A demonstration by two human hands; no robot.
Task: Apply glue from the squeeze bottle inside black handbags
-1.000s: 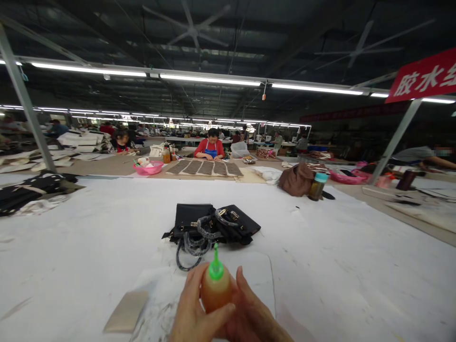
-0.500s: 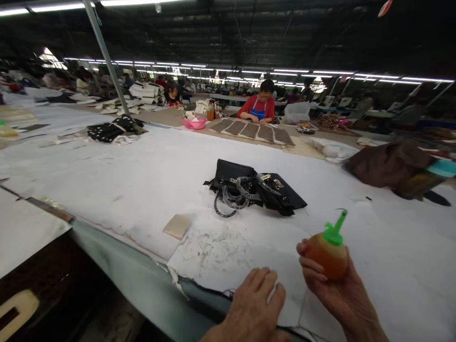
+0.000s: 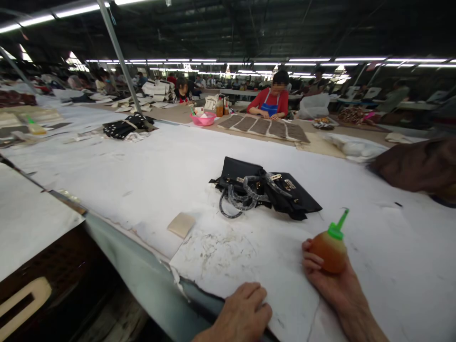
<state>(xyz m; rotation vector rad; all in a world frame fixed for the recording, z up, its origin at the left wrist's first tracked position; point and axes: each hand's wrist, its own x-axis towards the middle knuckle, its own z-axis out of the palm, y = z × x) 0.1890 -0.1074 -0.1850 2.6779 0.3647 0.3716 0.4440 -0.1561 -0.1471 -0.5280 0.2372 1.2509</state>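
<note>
My right hand (image 3: 335, 280) is closed round a squeeze bottle (image 3: 328, 251) of orange-brown liquid with a green cap and spout, held above the white table. The spout points up, tilted slightly right. My left hand (image 3: 244, 311) rests at the table's near edge, palm down and holding nothing visible; its fingers are loosely bent and their tips partly hidden. Beyond both hands lie black bag pieces (image 3: 245, 173) with gold-coloured fittings and plastic-wrapped ring handles. A small beige square (image 3: 181, 224) lies to their left, near a patch of dark smears.
Across the white table (image 3: 149, 175) a co-worker (image 3: 270, 99) in red with a blue apron bends over brown panels (image 3: 263, 127). A pink basin (image 3: 203, 119) and a black dotted bundle (image 3: 124, 126) lie further back. Brown fabric (image 3: 420, 166) is at right, a metal pole (image 3: 119, 54) at left.
My left hand's fingers have drawn in from a more spread pose, and it has shifted slightly left and down. The bottle remains in my right hand. The view has turned slightly left.
</note>
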